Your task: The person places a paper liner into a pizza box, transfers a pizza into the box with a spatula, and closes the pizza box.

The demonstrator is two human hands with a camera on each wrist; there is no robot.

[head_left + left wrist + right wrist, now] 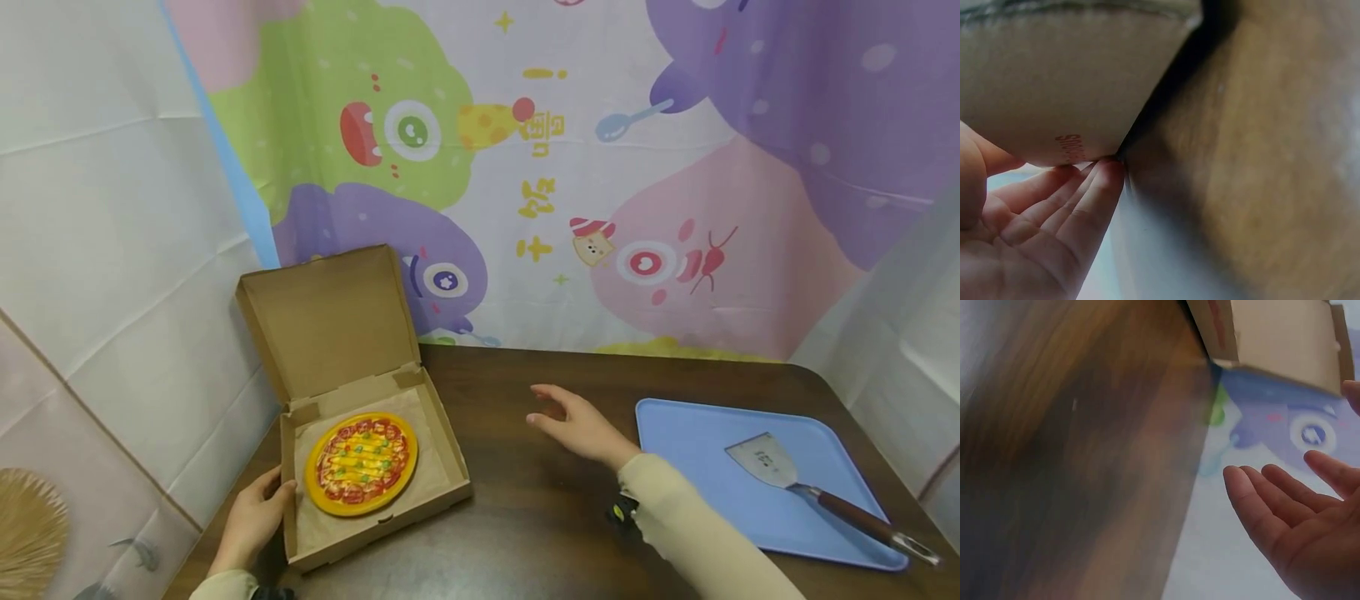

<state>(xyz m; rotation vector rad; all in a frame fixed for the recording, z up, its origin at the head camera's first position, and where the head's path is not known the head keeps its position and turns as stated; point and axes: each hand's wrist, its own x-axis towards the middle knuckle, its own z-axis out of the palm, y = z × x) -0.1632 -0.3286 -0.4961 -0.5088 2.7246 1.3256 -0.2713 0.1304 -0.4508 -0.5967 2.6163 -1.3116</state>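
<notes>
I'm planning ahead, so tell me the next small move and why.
Probably move the empty right hand to the spatula: it lies on the tray, while the left hand holds the open box with the pizza inside.

I can't tell whether this is a home or a studio, but I'm looking at a small, cloth-walled nook around one table. The far wall is a cartoon cloth [540, 183] of one-eyed creatures and yellow Chinese characters, its print turned sideways. A creased pale left sheet [135, 208] and a plain right sheet [915, 342] close in the sides. The dark wood-look table [517, 525] suggests dining: on the left, a cardboard pizza box [330, 333] with a glossy, toy-like pizza [362, 463]; on the right, a blue tray [675, 467] bearing a spatula [840, 507].
</notes>
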